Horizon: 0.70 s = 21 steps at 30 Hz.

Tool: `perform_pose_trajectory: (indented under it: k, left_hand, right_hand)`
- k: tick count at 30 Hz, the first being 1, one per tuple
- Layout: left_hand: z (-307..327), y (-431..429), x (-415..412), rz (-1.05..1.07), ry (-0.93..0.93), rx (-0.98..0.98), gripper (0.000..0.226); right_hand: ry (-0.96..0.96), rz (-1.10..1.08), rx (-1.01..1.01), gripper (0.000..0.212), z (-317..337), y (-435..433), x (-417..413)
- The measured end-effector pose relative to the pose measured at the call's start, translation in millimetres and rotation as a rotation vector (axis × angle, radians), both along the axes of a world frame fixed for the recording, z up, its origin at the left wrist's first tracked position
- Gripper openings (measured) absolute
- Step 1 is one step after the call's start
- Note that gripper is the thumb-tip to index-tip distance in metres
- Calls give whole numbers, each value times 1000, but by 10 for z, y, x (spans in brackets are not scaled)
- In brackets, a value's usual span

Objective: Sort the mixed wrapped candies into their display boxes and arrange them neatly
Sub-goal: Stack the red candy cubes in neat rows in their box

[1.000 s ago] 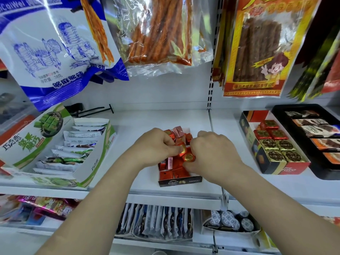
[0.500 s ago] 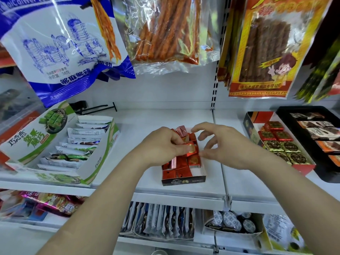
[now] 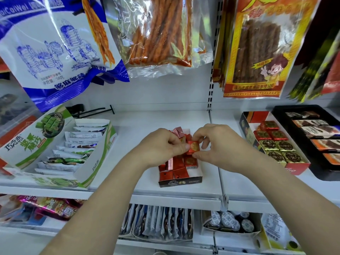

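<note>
Both hands meet over a small dark display box [image 3: 181,181] that sits near the front edge of a white shelf [image 3: 184,118]. The left hand [image 3: 161,148] and the right hand [image 3: 219,144] together pinch one red wrapped candy [image 3: 193,147] with a gold round mark: the left thumb and forefinger grip its left edge, and the right thumb and forefinger clasp its right side and lower corner. The candy is held just above the box, over its right half.

Inside the box lie more red candies [image 3: 179,169], some flat and some tilted, with a pink wrapped piece [image 3: 170,163] standing among them at the left. Two pinkish pieces [image 3: 177,131] poke up at the far end of the box, just beyond the left hand's knuckles.

To the right on the shelf stands a second display box [image 3: 299,169] with a red front, holding red candies [image 3: 269,130] at its far end and gold-and-dark candies [image 3: 279,150] at its near end in neat rows. Beside it, farther right, is a black tray [image 3: 281,112] of wrapped bars. To the left stands a green and white carton [image 3: 86,172] of white sachets. Snack bags [image 3: 60,48] hang above the shelf.
</note>
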State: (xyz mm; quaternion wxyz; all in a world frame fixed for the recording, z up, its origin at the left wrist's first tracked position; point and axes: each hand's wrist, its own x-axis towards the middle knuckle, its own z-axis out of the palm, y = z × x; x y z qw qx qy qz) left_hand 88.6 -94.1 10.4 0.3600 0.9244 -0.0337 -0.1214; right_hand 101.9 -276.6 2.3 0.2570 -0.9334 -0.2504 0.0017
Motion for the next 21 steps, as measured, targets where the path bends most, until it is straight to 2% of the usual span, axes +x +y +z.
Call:
perform_pose_trajectory:
  k: [4, 8, 14, 18, 21]
  left_hand:
    - [-51, -44, -18, -67, -137, 416, 17]
    - [-103, -110, -17, -101, -205, 565, 22]
    - [-106, -149, -15, -158, -185, 633, 29]
    - [-87, -141, -3, -140, -155, 569, 28]
    - [-83, -111, -6, -108, -183, 494, 18]
  right_hand:
    - [105, -45, 48, 20, 6, -92, 23]
    - [164, -41, 74, 19, 3, -108, 18]
    - [183, -35, 68, 20, -1, -101, -2]
    - [213, -41, 94, 20, -7, -103, -15]
    - [254, -32, 119, 17, -6, -96, -38]
